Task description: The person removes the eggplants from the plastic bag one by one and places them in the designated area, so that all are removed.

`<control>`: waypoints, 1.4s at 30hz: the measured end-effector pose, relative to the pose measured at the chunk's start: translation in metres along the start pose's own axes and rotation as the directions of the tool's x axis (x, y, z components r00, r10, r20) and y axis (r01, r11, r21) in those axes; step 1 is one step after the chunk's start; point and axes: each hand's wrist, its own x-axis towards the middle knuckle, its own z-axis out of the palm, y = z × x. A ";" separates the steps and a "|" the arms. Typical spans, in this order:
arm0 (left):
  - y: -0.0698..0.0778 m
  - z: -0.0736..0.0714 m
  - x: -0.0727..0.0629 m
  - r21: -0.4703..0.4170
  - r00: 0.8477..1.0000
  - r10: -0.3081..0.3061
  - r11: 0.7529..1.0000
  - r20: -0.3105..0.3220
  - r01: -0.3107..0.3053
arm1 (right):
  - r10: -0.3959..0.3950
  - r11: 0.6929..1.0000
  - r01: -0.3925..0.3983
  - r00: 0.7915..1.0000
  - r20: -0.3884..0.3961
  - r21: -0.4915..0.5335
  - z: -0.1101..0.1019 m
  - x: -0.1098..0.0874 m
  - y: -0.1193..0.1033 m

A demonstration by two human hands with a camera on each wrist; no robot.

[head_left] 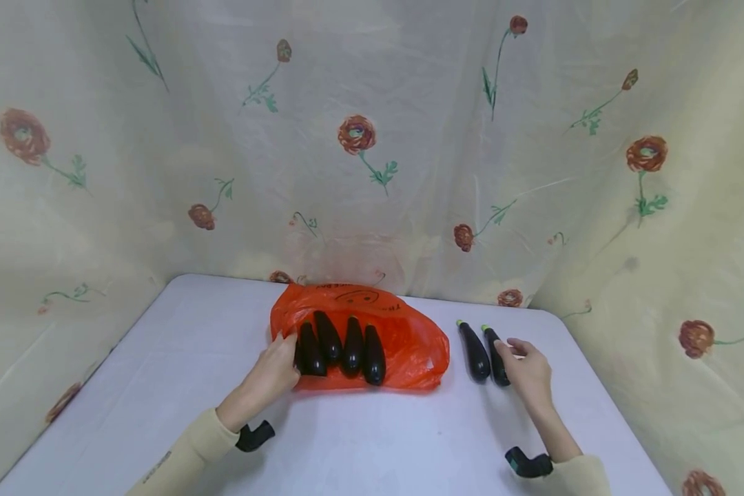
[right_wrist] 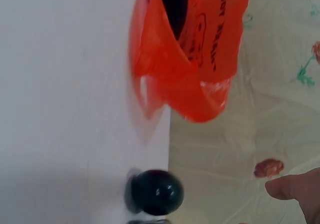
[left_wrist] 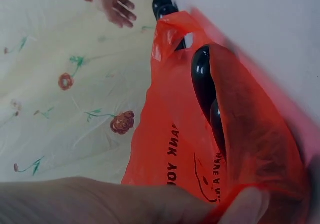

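Note:
An orange-red plastic bag (head_left: 409, 351) lies at the back middle of the table, with several dark eggplants (head_left: 353, 348) lying side by side in its opening. My left hand (head_left: 274, 368) is at the bag's left side and pinches its edge; in the left wrist view the thumb (left_wrist: 247, 204) presses on the thin red plastic. To the right of the bag, two more eggplants (head_left: 474, 355) lie on the table, green stem ends toward the back. Over the rightmost eggplant (head_left: 494, 355) hovers my right hand (head_left: 527, 368), fingers loosely bent and nothing held, its thumb (right_wrist: 282, 188) extended.
The white table (head_left: 372, 441) ends at a flower-printed curtain (head_left: 372, 172) behind the bag, and more of this cloth hangs at both sides. Each wrist carries a black device, one at the left wrist (head_left: 255, 436) and one at the right (head_left: 528, 463).

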 end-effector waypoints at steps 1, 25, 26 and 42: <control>0.000 0.000 0.000 0.009 1.000 0.007 1.000 -0.006 -0.007 | -0.004 1.000 0.004 1.000 0.006 0.003 0.000 -0.002 -0.004; 0.004 0.001 -0.002 -0.039 0.999 0.038 0.998 -0.038 -0.040 | -0.087 0.992 0.058 0.960 0.266 0.115 0.038 -0.036 -0.076; 0.004 0.001 -0.002 -0.042 0.999 0.032 0.999 -0.033 -0.034 | -0.087 0.992 0.057 0.958 0.273 0.116 0.040 -0.037 -0.077; 0.007 -0.001 0.001 -0.064 1.000 -0.018 0.998 -0.010 0.018 | -0.098 0.989 0.059 0.946 0.309 0.132 0.074 -0.041 -0.096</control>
